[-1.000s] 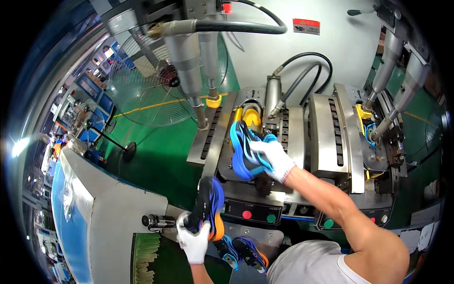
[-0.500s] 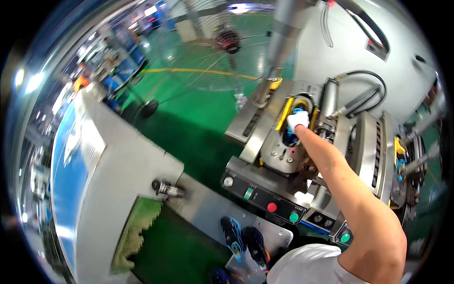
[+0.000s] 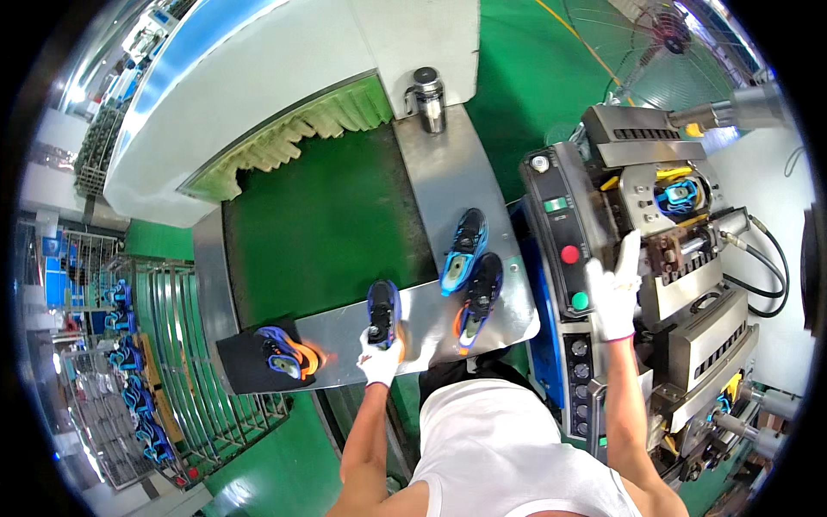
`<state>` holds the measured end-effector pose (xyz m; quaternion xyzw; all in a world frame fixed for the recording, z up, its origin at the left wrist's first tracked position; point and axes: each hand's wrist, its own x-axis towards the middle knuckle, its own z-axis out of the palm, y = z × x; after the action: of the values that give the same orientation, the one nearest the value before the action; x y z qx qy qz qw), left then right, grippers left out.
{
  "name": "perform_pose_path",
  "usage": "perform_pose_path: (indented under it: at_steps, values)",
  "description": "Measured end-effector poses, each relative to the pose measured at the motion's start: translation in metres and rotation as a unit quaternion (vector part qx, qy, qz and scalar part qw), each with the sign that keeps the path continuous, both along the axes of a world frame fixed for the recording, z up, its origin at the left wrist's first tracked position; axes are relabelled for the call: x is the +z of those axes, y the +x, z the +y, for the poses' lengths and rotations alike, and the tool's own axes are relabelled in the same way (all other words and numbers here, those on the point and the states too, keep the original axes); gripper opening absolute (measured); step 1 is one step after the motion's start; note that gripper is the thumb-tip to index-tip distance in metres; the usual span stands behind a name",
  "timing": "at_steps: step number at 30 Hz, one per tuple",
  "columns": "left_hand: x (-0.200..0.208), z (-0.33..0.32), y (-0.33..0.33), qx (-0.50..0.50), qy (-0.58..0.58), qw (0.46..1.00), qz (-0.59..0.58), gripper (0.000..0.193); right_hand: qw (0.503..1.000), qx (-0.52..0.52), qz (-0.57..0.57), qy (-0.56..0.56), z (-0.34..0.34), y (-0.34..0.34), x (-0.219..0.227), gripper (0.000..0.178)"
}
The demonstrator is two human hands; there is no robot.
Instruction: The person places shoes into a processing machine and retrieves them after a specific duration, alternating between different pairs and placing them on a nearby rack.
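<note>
Floor (image 3: 508,77): glossy green, yellow line (image 3: 579,37) crossing at one o'clock | Fan (image 3: 670,36): wire-caged, between one and two | Racks (image 3: 179,345): metal-barred, over there at eight | Desk (image 3: 450,164): steel-topped, mid-dial | Light (image 3: 77,93): white glare, far off at ten

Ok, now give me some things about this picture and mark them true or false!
1. The left hand and right hand are gloved in white. True.
2. The right hand holds a shoe. False: it holds none; it is beside the control panel.
3. The left hand is on a dark purple-edged shoe. True.
4. The black mat has three shoes on it. False: it has one orange-trimmed shoe.
5. A flask stands on the metal ledge. True.
</note>
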<state>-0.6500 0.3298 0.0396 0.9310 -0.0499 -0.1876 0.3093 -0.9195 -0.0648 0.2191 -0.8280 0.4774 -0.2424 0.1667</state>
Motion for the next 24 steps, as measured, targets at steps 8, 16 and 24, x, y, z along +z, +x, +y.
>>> perform_pose_path:
  at_steps: [8,16,24]
  values:
    - [-0.016,0.051,0.028,-0.044,-0.037,0.977,0.207,0.076,0.932,0.011,0.268,0.244,0.058,0.036,-0.076,0.093]
    - [0.060,0.068,0.095,-0.034,-0.205,0.939,0.276,0.052,0.929,-0.240,0.267,0.086,0.213,0.149,-0.150,0.054]
    - [0.096,0.022,0.129,-0.233,-0.136,0.919,0.288,0.029,0.694,-0.306,-0.465,0.456,0.261,0.105,-0.122,0.018]
